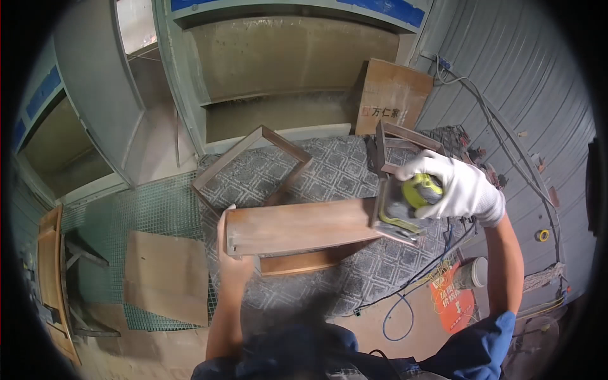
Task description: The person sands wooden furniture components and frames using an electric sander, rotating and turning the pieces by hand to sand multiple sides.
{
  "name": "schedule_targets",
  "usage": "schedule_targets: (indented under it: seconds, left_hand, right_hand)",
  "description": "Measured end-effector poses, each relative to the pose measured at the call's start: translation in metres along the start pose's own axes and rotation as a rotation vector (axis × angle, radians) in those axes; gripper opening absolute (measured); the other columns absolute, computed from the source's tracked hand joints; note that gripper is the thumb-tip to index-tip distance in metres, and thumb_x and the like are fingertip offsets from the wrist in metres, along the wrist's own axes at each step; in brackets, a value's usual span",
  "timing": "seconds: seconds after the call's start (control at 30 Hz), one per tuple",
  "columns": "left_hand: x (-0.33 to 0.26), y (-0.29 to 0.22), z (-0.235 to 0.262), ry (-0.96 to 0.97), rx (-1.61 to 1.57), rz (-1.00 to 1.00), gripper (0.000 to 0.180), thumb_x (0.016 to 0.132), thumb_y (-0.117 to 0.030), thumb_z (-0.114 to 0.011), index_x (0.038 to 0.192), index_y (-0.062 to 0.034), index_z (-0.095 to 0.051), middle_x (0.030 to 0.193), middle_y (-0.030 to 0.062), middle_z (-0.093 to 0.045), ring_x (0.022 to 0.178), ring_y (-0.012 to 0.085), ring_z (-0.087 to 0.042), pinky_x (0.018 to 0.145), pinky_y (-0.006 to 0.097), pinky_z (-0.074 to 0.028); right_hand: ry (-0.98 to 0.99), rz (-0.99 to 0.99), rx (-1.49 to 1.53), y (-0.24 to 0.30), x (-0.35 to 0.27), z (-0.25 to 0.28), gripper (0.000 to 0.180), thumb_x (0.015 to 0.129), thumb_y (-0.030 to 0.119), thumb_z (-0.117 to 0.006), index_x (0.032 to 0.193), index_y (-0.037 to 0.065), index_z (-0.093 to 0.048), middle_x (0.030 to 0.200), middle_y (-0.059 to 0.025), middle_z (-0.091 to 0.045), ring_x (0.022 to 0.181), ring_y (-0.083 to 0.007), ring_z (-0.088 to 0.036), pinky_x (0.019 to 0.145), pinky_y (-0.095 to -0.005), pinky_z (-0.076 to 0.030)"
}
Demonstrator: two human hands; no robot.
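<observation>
I'm in what looks like a woodworking workshop: a green power sander in my right hand, bare wooden frames on a cloth-covered worktop, a corrugated metal wall strung with cables, dusty-looking brown panels opposite.

Pale bucket beside red sheet

Dim, hazy light brightens at the doorway; fisheye curvature bends the wall; the sander blurs slightly.
</observation>
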State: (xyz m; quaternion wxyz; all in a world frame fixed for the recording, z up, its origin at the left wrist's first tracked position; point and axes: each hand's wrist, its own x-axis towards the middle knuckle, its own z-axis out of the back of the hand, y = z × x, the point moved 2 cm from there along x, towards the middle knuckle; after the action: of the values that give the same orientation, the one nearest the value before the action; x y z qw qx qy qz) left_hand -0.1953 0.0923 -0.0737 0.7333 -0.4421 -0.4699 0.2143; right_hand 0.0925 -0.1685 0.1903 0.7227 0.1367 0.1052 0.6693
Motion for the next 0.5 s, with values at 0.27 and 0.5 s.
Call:
schedule_targets:
  seconds: [0.27,0.5]
  left_hand:
    - [-0.002,0.003,-0.002,0.083,0.022,0.015,0.071,0.089,0.000,-0.067,0.156,-0.0009,-0.044,0.136,0.0251,-0.063,0.128,0.0432,-0.063,0.110,0.045,-0.050]
    - [-0.006,0.031,-0.001,0.138,0.224,-0.195,0.054,0.090,-0.005,-0.072,0.141,0.0035,-0.057,0.134,0.0262,-0.064,0.124,0.0449,-0.064,0.107,0.049,-0.051]
  right_hand:
    - [0.079,0.390,0.089,0.090,0.144,-0.048,0.068,0.081,0.038,-0.084,0.142,0.022,-0.062,0.126,-0.0127,-0.070,0.107,-0.0340,-0.071,0.092,-0.0443,-0.059]
    - [-0.074,0.424,-0.093,0.150,0.186,-0.068,0.056,0.077,0.022,-0.078,0.132,0.022,-0.065,0.114,-0.0121,-0.073,0.092,-0.0342,-0.074,0.077,-0.0445,-0.059]
